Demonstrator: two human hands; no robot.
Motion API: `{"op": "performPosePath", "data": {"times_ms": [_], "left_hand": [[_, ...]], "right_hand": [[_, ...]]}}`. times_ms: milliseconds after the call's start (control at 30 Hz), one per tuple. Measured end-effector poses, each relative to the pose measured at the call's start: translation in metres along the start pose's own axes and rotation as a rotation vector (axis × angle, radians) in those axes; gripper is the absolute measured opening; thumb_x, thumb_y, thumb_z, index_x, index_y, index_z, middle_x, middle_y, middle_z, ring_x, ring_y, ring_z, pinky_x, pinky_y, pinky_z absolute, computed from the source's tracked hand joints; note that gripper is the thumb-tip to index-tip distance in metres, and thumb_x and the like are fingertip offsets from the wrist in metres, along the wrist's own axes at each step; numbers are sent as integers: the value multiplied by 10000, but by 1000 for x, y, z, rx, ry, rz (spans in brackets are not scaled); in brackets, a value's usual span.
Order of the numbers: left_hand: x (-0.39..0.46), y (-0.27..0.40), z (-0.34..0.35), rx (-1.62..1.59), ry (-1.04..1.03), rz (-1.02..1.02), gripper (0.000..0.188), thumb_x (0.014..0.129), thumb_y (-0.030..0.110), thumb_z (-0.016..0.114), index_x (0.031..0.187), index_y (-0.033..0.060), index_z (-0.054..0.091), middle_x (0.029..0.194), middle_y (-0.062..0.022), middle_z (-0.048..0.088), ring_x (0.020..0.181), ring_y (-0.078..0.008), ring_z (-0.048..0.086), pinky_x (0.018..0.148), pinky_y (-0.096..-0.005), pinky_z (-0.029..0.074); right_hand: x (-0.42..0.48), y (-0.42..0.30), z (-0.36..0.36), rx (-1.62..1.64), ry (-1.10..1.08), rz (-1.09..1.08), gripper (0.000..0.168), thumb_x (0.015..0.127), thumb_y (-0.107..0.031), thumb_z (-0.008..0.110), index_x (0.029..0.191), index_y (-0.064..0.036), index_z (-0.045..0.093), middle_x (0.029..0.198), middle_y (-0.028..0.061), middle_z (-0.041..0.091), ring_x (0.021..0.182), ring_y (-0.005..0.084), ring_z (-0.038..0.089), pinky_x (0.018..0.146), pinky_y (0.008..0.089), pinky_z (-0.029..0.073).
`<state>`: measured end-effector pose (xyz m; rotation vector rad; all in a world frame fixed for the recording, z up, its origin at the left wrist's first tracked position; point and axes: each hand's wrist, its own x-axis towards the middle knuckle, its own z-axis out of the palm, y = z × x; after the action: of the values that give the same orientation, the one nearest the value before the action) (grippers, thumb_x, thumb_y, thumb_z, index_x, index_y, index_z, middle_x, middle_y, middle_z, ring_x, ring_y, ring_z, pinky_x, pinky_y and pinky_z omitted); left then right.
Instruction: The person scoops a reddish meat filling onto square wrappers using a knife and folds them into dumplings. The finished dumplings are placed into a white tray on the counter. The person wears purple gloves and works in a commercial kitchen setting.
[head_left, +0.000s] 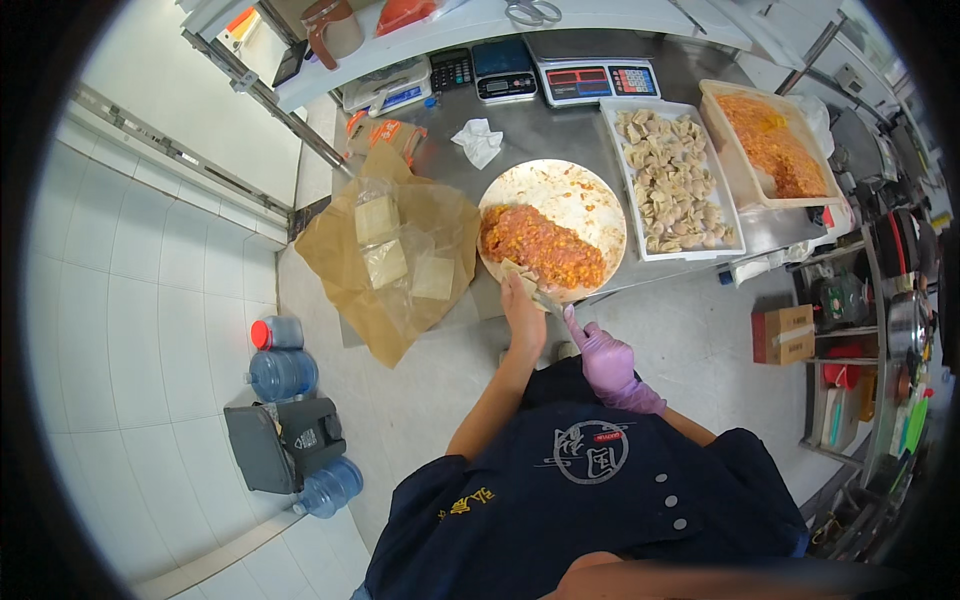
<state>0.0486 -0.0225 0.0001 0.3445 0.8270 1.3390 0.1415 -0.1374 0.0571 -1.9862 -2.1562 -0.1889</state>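
My bare left hand (523, 319) holds a pale dough wrapper (517, 271) at the near edge of a round plate (577, 176). In a purple glove, my right hand (604, 360) grips a flat metal spatula or knife (549, 304), its tip close to the wrapper. Orange-red minced filling (544, 244) is heaped on the plate's near half. To the left, stacks of square wrappers (377, 220) lie on brown paper (337, 247), partly under clear plastic. A white tray (645, 225) of folded dumplings (671, 176) stands at the right.
A plastic tub (784, 202) of filling stands beyond the tray. Digital scales (592, 79), a calculator (451, 70) and a crumpled tissue (478, 142) are at the back of the steel table, beneath a shelf (450, 37). Water bottles (281, 373) stand on the floor at left.
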Motion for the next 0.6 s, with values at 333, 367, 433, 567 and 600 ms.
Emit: {"op": "performPosePath", "data": {"times_ms": [333, 367, 433, 567, 600], "left_hand": [[-1, 36, 10, -184, -246, -317, 375, 938, 290, 326, 1191, 16, 372, 1139, -118, 466, 1046, -219, 462, 934, -392, 353], [-6, 33, 11, -130, -273, -313, 386, 938, 288, 328, 1212, 17, 360, 1168, -117, 454, 1074, -215, 450, 939, -383, 349], [-14, 27, 12, -67, -292, -307, 393, 939, 286, 332, 1227, 20, 357, 1190, -108, 447, 1095, -205, 443, 940, -365, 349], [-16, 20, 9, -66, -312, -316, 370, 941, 284, 331, 1193, 21, 394, 1149, -89, 477, 1063, -192, 470, 917, -353, 371], [-17, 24, 6, -66, -334, -341, 361, 943, 280, 321, 1178, 19, 403, 1145, -95, 480, 1063, -199, 470, 917, -360, 370]], "right_hand": [[62, 17, -33, 940, -54, 539, 275, 746, -242, 651, 934, -46, 610, 668, 125, 564, 606, 260, 559, 549, 317, 439], [71, 15, -31, 936, -57, 545, 262, 741, -246, 654, 898, -40, 615, 667, 131, 564, 606, 265, 556, 554, 322, 436], [84, 11, -20, 919, -25, 461, 250, 732, -248, 659, 846, -31, 611, 668, 136, 563, 602, 273, 555, 560, 327, 438], [89, 5, -1, 898, -35, 440, 224, 725, -223, 653, 803, -19, 605, 686, 143, 571, 609, 281, 561, 572, 331, 445], [89, 3, 0, 932, -38, 495, 212, 726, -213, 648, 799, -18, 606, 697, 148, 573, 621, 281, 565, 579, 331, 448]]}}
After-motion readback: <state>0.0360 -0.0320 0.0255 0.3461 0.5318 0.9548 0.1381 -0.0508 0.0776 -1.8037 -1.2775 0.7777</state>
